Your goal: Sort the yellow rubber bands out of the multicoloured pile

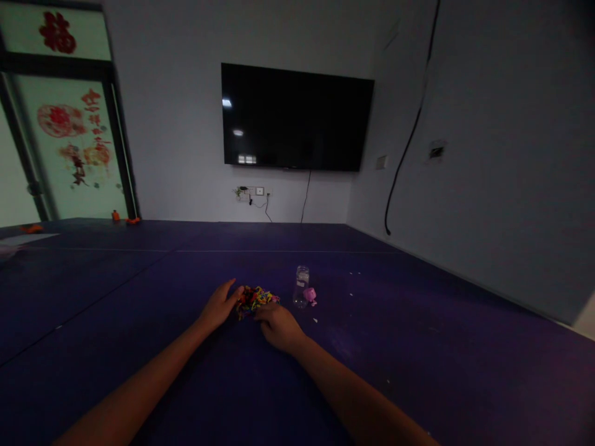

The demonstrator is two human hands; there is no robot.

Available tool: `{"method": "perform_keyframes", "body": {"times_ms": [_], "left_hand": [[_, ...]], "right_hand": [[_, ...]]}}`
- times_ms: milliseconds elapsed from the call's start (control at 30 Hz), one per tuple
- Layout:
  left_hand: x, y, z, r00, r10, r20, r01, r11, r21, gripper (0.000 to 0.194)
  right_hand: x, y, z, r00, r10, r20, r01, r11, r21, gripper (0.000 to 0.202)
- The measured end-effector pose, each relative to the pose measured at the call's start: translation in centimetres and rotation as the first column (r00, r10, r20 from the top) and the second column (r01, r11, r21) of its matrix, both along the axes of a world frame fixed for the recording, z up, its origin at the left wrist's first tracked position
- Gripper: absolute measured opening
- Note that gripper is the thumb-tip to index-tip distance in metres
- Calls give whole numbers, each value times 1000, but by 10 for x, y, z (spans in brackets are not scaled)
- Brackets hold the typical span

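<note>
A small heap of multicoloured bits point(252, 298), red, yellow, green and blue, lies on the dark purple surface point(209, 371); the pieces are too small to name. My left hand point(221, 306) rests at the heap's left side, thumb and fingers apart, the thumb touching its edge. At the right front edge of the heap, my right hand point(280, 326) has its fingers curled down and pressed together; anything in them is hidden. Just beyond that hand stands a clear bottle point(301, 288). Against its right side is a small pink object point(310, 295), its kind unclear.
Several white scraps point(315, 320) dot the surface on the right. Orange objects point(132, 220) sit at the far left edge near a glass door point(69, 142). A television point(297, 118) hangs on the far wall, and a black cable point(409, 142) runs down the right wall.
</note>
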State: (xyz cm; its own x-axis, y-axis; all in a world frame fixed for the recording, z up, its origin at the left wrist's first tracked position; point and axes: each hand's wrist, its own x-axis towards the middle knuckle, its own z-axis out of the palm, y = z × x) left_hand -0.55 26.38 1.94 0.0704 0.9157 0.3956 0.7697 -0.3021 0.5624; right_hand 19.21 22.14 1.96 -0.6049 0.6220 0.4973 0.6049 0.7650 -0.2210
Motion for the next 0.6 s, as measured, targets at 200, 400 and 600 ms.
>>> {"method": "perform_keyframes", "body": {"times_ms": [200, 400, 600], "left_hand": [[-5, 6, -1, 996, -62, 69, 70, 990, -125, 67], [7, 4, 4, 949, -119, 290, 144, 988, -64, 73], [-15, -16, 9, 952, -287, -105, 285, 958, -32, 67]], "right_hand": [[9, 0, 3, 914, -385, -130, 383, 923, -42, 23], [10, 4, 1, 932, -361, -33, 356, 927, -116, 24], [12, 6, 1, 907, -396, -144, 380, 916, -130, 26]]}}
